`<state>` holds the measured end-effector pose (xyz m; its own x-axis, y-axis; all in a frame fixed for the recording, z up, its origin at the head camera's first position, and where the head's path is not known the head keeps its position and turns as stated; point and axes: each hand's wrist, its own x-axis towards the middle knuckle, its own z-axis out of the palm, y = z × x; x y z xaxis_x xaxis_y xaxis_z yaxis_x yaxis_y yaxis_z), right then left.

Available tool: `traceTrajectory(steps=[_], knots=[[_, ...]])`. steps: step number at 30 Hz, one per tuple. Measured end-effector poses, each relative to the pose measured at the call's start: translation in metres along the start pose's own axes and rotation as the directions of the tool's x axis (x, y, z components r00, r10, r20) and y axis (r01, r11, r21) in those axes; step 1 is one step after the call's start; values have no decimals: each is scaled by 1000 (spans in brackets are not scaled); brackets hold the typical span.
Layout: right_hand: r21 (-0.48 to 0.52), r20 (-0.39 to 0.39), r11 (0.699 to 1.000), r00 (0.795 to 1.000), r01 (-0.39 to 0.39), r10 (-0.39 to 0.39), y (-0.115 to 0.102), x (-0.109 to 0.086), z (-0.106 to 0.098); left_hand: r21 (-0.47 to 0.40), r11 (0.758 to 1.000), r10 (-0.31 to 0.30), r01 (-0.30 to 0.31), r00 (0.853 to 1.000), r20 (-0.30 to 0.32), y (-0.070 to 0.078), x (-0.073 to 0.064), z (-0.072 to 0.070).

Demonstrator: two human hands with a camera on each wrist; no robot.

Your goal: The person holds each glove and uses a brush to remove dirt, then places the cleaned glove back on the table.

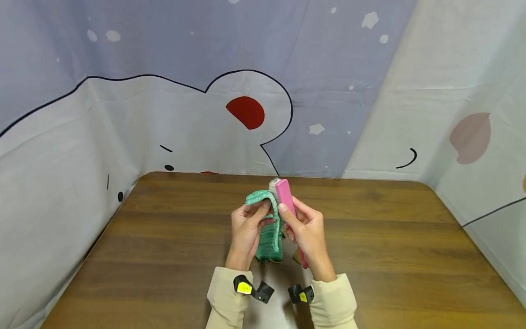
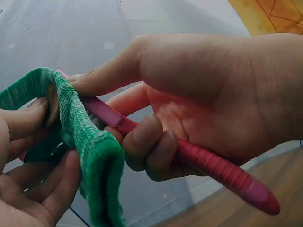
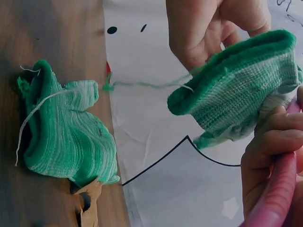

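My left hand (image 1: 245, 230) pinches a small green knitted glove (image 3: 246, 78), its thumb on top of the folded fabric. A pink brush (image 1: 284, 194) with white bristles is gripped in my right hand (image 1: 311, 233). The bristles touch the glove's side in the head view. In the left wrist view the brush's ribbed handle (image 2: 213, 165) runs out below the right fingers, and the glove partly hides the bristles. A second green knitted glove (image 3: 75, 137), with a short thumb and loose white thread, lies on the table in the right wrist view.
A brown scrap (image 3: 90, 203) like paper or card lies beside the second glove. The wooden table (image 1: 164, 246) reaches back to a printed cloth backdrop (image 1: 185, 123). A pale patch (image 1: 273, 310) shows on the table between my forearms. A green thread (image 3: 147, 85) trails from the held glove.
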<state>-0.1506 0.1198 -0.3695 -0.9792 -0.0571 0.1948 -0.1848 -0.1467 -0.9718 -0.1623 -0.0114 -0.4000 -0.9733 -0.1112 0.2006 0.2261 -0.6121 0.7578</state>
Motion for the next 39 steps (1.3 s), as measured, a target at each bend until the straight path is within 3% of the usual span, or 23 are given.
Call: traceTrajectory(steps=[4,8,11,14,17,20,24,26,29,32,37,39], knots=[[32,-10,999,1000,20,-19,-1,-1,2,-91,995,-44,45,999,4,0,0,0],[106,-20,994,999,36,-34,-8,-2,5,-246,961,-116,122,992,41,-1,1,-1],[143,-10,989,999,43,-42,-14,-4,7,-323,931,-136,173,982,134,0,-2,1],[137,18,989,998,56,-59,-17,-5,10,-334,917,-149,219,964,222,1,-6,4],[100,51,992,996,70,-76,-18,-6,12,-282,921,-211,271,951,226,1,-9,4],[65,75,995,994,75,-79,-18,-7,12,-259,883,-348,391,916,198,2,-12,4],[77,101,994,992,74,-81,-19,-9,11,-303,780,-492,548,835,246,4,-15,2],[89,115,993,990,73,-83,-20,-9,11,-323,740,-514,590,806,294,4,-16,1],[86,137,993,987,74,-86,-21,-10,9,-331,722,-510,608,790,341,4,-17,0],[72,162,994,983,79,-90,-22,-11,8,-300,756,-474,582,802,363,4,-15,-2],[65,171,994,980,91,-101,-23,-12,7,-354,810,-320,468,858,402,4,-8,-6],[65,164,993,981,96,-106,-24,-12,6,-394,813,-281,430,881,381,6,-6,-7]])
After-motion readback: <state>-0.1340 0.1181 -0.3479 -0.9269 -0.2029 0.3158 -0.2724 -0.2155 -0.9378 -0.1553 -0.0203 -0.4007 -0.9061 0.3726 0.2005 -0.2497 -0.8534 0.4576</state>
